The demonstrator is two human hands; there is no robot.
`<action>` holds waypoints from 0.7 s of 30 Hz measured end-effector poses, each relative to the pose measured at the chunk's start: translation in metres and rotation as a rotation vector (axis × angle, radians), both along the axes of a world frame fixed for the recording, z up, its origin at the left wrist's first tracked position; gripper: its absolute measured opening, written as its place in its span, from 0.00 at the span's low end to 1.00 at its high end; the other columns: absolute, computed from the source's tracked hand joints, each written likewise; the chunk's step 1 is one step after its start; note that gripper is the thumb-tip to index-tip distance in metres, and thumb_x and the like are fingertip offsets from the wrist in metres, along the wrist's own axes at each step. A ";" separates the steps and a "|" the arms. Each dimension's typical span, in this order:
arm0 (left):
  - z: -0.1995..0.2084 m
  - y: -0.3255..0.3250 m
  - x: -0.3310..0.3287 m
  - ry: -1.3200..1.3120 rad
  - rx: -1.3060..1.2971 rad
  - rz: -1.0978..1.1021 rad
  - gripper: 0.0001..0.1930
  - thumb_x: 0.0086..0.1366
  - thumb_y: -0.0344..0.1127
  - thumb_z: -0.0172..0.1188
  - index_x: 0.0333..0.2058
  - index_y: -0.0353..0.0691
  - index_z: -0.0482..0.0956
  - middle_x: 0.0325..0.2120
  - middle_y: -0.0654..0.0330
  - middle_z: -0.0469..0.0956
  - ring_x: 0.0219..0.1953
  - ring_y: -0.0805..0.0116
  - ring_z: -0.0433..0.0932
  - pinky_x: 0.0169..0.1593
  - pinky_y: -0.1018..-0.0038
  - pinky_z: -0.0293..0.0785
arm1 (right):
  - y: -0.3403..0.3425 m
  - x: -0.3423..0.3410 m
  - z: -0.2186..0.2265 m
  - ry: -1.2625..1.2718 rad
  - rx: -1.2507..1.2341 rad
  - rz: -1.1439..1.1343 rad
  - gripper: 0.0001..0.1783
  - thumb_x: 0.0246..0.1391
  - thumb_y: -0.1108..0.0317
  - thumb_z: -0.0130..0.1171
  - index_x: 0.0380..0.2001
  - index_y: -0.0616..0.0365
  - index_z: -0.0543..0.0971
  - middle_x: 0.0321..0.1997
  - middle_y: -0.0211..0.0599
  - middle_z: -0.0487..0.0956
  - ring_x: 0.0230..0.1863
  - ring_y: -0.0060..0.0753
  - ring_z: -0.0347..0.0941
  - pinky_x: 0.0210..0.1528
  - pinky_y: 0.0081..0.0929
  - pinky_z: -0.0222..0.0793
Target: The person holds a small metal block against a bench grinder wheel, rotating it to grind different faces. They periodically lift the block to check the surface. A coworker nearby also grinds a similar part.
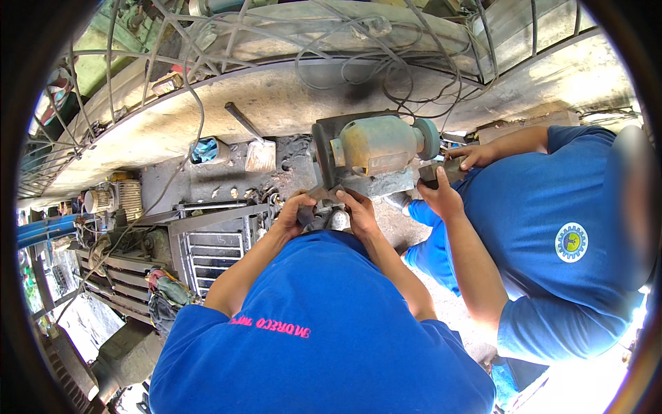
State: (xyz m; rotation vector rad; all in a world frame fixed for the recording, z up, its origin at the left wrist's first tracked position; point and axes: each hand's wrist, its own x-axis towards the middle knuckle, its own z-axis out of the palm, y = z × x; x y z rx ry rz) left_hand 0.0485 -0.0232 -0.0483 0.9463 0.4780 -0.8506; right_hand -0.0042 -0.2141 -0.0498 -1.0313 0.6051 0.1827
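Both our hands meet just under the front of the bench grinder (376,148). Our left hand (295,210) is curled closed around a small dark metal piece (318,217), and our right hand (357,210) is folded over its other end, fingers pressing down; how firmly either hand clamps it we cannot tell, since the knuckles hide the grip.

To do this well, we judge that we should keep both wrists low and braced, feed the piece with light, even pressure, and keep our fingertips behind the edge that meets the machine. We would also keep our elbows in, because a co-worker's hands (455,183) work a dark block (441,171) at the greenish wheel (429,138) just beside us, on the right.

As for the piece itself, it looks small, dark grey and flat-edged, with a paler, worn metal face showing between our thumbs. Most of it is covered by our fingers, so its full shape stays unclear. It sits directly below the grinder's rusty yellow-green motor housing, above the grimy workbench (207,183).
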 end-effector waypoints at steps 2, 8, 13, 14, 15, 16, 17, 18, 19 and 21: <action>-0.001 0.000 0.000 0.016 -0.025 -0.001 0.17 0.49 0.33 0.61 0.40 0.43 0.73 0.31 0.63 0.74 0.32 0.69 0.74 0.35 0.72 0.73 | 0.001 0.000 0.000 -0.012 0.005 0.002 0.32 0.50 0.60 0.71 0.51 0.74 0.77 0.50 0.48 0.80 0.53 0.34 0.72 0.61 0.29 0.62; 0.011 0.000 -0.001 -0.015 -0.019 0.032 0.18 0.47 0.31 0.63 0.39 0.40 0.74 0.28 0.61 0.74 0.28 0.69 0.74 0.33 0.73 0.73 | 0.001 -0.004 0.013 -0.047 -0.014 0.003 0.29 0.51 0.61 0.70 0.50 0.74 0.77 0.50 0.47 0.80 0.53 0.34 0.73 0.60 0.30 0.63; 0.022 0.002 0.000 -0.034 0.038 0.019 0.18 0.46 0.31 0.63 0.39 0.39 0.75 0.28 0.61 0.74 0.29 0.69 0.74 0.34 0.74 0.73 | 0.005 -0.007 0.015 0.011 0.018 -0.015 0.29 0.52 0.61 0.70 0.51 0.73 0.77 0.49 0.44 0.80 0.51 0.31 0.72 0.57 0.27 0.64; 0.023 0.002 0.000 -0.034 0.051 0.021 0.18 0.46 0.31 0.63 0.39 0.39 0.75 0.28 0.61 0.73 0.30 0.69 0.74 0.34 0.74 0.72 | 0.007 -0.008 0.014 0.011 0.051 -0.024 0.29 0.52 0.60 0.70 0.51 0.72 0.77 0.48 0.42 0.80 0.49 0.29 0.72 0.55 0.26 0.64; 0.024 0.003 0.002 -0.046 0.084 0.006 0.18 0.45 0.31 0.63 0.38 0.38 0.75 0.28 0.60 0.74 0.30 0.69 0.74 0.34 0.74 0.72 | 0.008 -0.008 0.012 0.024 0.082 -0.035 0.29 0.52 0.60 0.70 0.52 0.72 0.77 0.47 0.40 0.80 0.47 0.27 0.72 0.53 0.24 0.65; 0.025 0.005 0.005 -0.058 0.117 -0.010 0.18 0.44 0.31 0.63 0.38 0.38 0.76 0.28 0.60 0.74 0.30 0.69 0.74 0.34 0.73 0.72 | 0.010 -0.009 0.010 0.015 0.111 -0.033 0.27 0.52 0.61 0.69 0.50 0.69 0.77 0.43 0.35 0.79 0.42 0.24 0.69 0.47 0.23 0.63; 0.025 0.006 0.007 -0.070 0.151 -0.025 0.18 0.44 0.30 0.63 0.37 0.38 0.76 0.28 0.60 0.74 0.31 0.68 0.74 0.34 0.73 0.71 | 0.011 -0.009 0.007 0.019 0.137 -0.034 0.25 0.53 0.61 0.69 0.49 0.67 0.78 0.39 0.30 0.77 0.36 0.21 0.65 0.42 0.21 0.60; 0.025 0.006 0.010 -0.101 0.164 -0.051 0.18 0.43 0.31 0.63 0.37 0.38 0.76 0.29 0.61 0.74 0.31 0.69 0.74 0.34 0.74 0.71 | 0.012 -0.009 0.005 0.055 0.153 -0.044 0.22 0.53 0.62 0.68 0.48 0.65 0.79 0.34 0.25 0.76 0.31 0.18 0.62 0.36 0.20 0.58; 0.026 0.007 0.014 -0.133 0.178 -0.078 0.19 0.43 0.31 0.63 0.38 0.39 0.76 0.29 0.61 0.74 0.30 0.69 0.73 0.34 0.74 0.70 | 0.013 -0.010 0.003 0.022 0.203 -0.040 0.22 0.53 0.62 0.68 0.48 0.64 0.78 0.35 0.25 0.76 0.31 0.18 0.62 0.37 0.20 0.58; 0.026 0.008 0.019 -0.180 0.208 -0.135 0.20 0.42 0.31 0.62 0.38 0.40 0.76 0.29 0.62 0.74 0.30 0.70 0.73 0.33 0.75 0.69 | 0.014 -0.013 0.000 0.021 0.276 -0.056 0.22 0.53 0.63 0.68 0.48 0.62 0.78 0.36 0.25 0.77 0.32 0.19 0.63 0.38 0.19 0.60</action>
